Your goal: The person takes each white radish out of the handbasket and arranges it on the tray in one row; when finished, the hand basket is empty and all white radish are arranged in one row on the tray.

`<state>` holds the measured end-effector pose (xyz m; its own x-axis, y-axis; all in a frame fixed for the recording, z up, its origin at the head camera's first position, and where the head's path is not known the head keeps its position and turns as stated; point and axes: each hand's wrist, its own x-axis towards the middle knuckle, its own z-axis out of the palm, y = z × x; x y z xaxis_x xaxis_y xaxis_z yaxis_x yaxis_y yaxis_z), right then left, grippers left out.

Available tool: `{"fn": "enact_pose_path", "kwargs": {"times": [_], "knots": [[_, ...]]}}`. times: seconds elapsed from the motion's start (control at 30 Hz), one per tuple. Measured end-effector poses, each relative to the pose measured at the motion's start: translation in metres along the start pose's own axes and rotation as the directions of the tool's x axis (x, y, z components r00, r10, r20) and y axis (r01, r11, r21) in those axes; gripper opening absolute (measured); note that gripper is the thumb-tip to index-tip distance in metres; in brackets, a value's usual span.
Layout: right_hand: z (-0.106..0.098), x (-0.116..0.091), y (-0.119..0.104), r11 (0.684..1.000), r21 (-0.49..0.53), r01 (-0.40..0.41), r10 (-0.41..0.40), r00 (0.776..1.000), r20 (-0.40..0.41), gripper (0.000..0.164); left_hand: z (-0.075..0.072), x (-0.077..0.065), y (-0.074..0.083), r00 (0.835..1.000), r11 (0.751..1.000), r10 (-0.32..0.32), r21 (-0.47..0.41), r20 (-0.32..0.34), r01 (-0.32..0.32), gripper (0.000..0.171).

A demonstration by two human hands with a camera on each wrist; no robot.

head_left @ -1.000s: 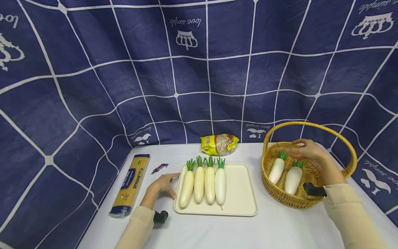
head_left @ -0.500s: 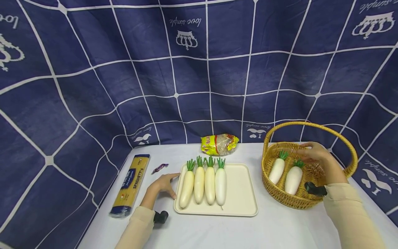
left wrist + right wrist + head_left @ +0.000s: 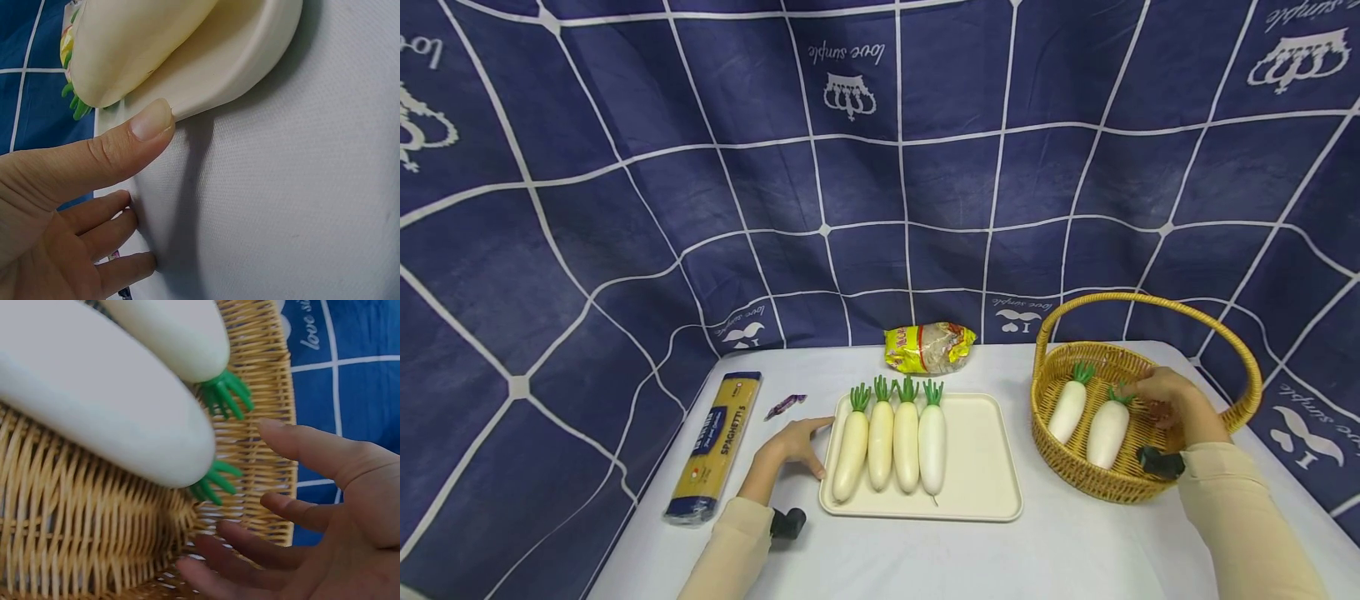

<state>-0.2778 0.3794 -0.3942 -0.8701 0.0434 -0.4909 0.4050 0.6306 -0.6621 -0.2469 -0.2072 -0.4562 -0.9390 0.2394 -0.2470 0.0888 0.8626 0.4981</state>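
Observation:
Two white radishes with green tops, a left one [image 3: 1068, 412] and a right one [image 3: 1108, 433], lie in the wicker basket [image 3: 1060, 473]. My right hand [image 3: 1171, 395] is inside the basket, close to the right radish's top. In the right wrist view the fingers [image 3: 250, 547] are spread and relaxed, with a gap between them and both radishes. My left hand [image 3: 792, 443] is at the left side of the cream tray [image 3: 981, 458], its thumb [image 3: 125, 140] at the rim and its other fingers loose. Several radishes [image 3: 881, 446] lie side by side on the tray, tops pointing away.
The basket's tall handle [image 3: 1138, 297] arches over it. A pack of spaghetti [image 3: 715, 446] lies at the left, with a small purple wrapped item [image 3: 786, 406] beside it. Behind the tray is a yellow and clear bag [image 3: 929, 347]. A blue checked cloth [image 3: 940, 183] hangs behind the table.
My right hand has shifted right inside the basket and then come nearer to me, beside the right radish's top. The left hand and the radishes on the tray stay in place.

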Motion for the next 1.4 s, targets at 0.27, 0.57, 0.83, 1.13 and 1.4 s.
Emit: {"fn": "enact_pose_path", "kwargs": {"times": [0.27,0.57,0.83,1.13,1.4], "knots": [[0.007,0.006,0.009,1.000,0.028,0.009,-0.011,0.997,0.078,0.095,0.000,0.000,0.000,1.000,1.000,-0.001,0.006,-0.002,0.001,0.099],[0.010,0.013,0.010,0.999,0.051,0.013,-0.018,0.996,0.092,0.098,-0.001,-0.001,0.001,1.000,1.000,-0.006,-0.001,0.001,0.006,0.100],[0.016,0.016,0.006,0.997,0.075,0.016,-0.024,0.995,0.100,0.098,0.000,0.002,-0.001,1.000,1.000,-0.008,0.000,0.007,0.008,0.100],[0.023,0.019,0.001,1.000,0.019,0.003,-0.004,0.998,0.067,0.096,0.000,0.002,0.000,1.000,1.000,-0.019,-0.004,0.012,0.019,0.100],[0.025,0.020,0.000,1.000,0.001,0.015,-0.015,0.998,0.063,0.091,0.000,0.001,0.000,1.000,1.000,-0.021,-0.006,0.010,0.021,0.101]]}}
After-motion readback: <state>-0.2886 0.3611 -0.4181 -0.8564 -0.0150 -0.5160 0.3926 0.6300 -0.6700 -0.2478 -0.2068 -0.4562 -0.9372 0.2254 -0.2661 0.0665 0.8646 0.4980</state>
